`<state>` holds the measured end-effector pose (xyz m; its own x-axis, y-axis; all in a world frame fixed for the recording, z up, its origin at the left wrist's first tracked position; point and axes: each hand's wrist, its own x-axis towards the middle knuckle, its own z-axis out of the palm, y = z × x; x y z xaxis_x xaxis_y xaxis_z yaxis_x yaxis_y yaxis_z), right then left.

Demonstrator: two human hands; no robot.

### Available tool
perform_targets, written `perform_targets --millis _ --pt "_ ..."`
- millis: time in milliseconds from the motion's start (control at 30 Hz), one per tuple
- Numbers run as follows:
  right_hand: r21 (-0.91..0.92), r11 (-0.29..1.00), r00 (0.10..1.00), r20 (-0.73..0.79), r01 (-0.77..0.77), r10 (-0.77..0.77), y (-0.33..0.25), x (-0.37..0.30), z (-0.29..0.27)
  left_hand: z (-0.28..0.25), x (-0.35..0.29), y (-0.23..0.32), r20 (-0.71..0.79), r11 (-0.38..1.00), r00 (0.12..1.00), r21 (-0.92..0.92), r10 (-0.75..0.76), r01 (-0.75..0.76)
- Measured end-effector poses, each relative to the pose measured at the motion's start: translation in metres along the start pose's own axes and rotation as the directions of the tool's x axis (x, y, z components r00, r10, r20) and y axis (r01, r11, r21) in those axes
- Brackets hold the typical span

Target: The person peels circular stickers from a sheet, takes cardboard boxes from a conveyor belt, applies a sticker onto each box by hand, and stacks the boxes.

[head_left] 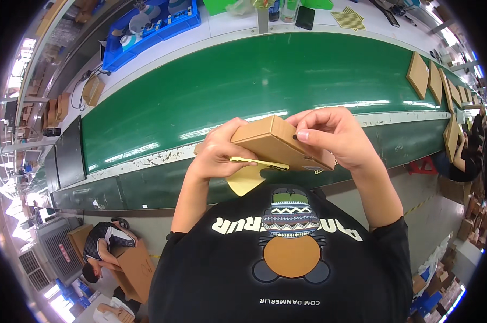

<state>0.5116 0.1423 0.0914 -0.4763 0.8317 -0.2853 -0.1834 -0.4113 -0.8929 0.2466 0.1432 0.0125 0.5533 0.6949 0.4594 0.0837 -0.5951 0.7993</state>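
A flat brown cardboard box (pixel 254 131) is held tilted in front of my chest, over the near edge of the belt. My left hand (pixel 215 153) is closed round its left end. The same hand also pinches a yellow backing sheet (pixel 245 182) with a row of small black marks, hanging below the box. My right hand (pixel 343 134) is at the box's right side, thumb and forefinger pressed together. At the thumb tip a small dark round piece (pixel 295 137) shows against the box edge. Some of my right fingers are hidden behind the box.
A green conveyor belt (pixel 243 75) runs across in front of me. Beyond it are a blue bin (pixel 111 54) of bottles, a phone (pixel 305 18) and yellow sticker sheets (pixel 348 19). Flat boxes (pixel 418 75) stand at the right. A co-worker (pixel 464 156) works there; another person (pixel 101 247) bends over a carton.
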Motion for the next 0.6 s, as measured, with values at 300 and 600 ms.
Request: perform_targets --millis 300,600 --pt "-0.188 0.982 0.998 -0.051 0.031 -0.041 -0.0019 -0.0046 -0.0024 0.0003 0.0056 0.0034 0.037 0.995 0.999 0.099 -0.015 0.011" --pt "-0.256 0.966 0.996 -0.073 0.030 -0.050 -0.0031 -0.0058 -0.0014 0.0006 0.0069 0.0045 0.034 0.993 0.999 0.120 -0.010 0.006"
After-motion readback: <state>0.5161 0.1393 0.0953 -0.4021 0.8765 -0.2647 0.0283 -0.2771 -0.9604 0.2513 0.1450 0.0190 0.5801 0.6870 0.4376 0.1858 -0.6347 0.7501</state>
